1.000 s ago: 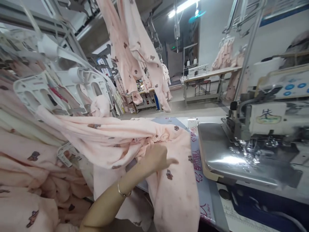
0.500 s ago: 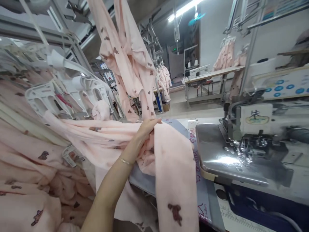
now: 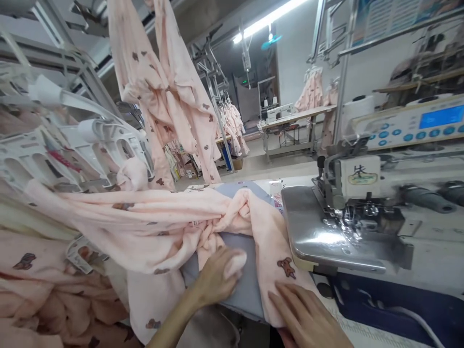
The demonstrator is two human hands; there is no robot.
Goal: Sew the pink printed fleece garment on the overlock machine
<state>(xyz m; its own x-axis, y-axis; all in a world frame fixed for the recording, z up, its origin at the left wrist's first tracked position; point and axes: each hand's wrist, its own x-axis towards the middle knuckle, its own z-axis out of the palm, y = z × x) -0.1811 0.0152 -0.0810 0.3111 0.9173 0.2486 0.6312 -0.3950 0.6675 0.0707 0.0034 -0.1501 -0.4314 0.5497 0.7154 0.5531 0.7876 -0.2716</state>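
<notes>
pink garment [image 3: 152, 227] is stretching from the white hangers [image 3: 90, 145] across the table [image 3: 235, 290] | sewing machine [image 3: 348, 212] is sitting just right of it | right hand [image 3: 308, 314] is pressing flat, fingers together, on its lower end | left hand [image 3: 217, 278] is pinching a fold

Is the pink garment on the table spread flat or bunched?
Bunched: the pink garment twists into a knot, left hand gripping an end.
</notes>
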